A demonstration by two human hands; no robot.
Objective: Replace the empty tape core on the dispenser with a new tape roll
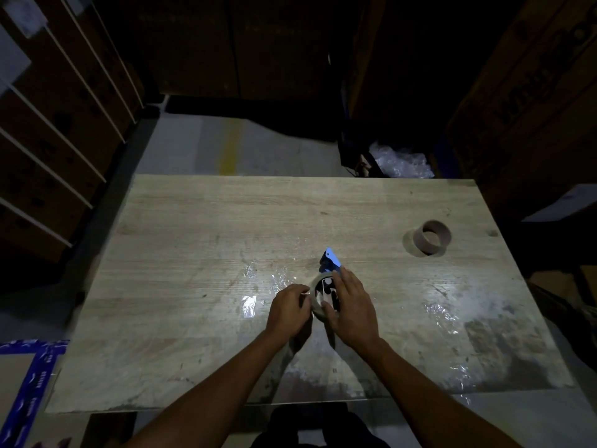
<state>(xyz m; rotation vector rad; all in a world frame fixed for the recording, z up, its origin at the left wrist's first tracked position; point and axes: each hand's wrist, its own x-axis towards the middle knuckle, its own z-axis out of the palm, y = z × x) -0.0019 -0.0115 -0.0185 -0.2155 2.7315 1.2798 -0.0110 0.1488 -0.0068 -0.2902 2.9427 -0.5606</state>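
Surface material: pale wood-grain table (200, 240), scuffed, with scraps of clear film stuck to it near the work area.
Empty core: brown cardboard tape core (432, 237), lying on the table at the far right, well apart from both hands; already off the dispenser.
Dispenser: blue-bodied tape dispenser (331, 261), lying on the table at centre; only its far tip is plainly visible, the rest is hidden under the hands.
New roll: tan tape roll (318, 297), sitting at the dispenser between the two hands; whether it is fully seated on the hub cannot be told.
Left hand: left hand (289, 310) curled, fingers closed against the roll's left rim, gripping it.
Right hand: right hand (350, 310) laid flat with fingers extended over the roll's right side and the dispenser body, pressing down; contact under the palm is hidden.
Step in hand: judged to be fitting the new roll onto the dispenser hub, removal being complete.
Next move: likely requires pushing the roll square onto the hub until seated, then finding the free tape end and threading it toward the cutter.
Caution: low light; a tilted roll may bind on the hub.
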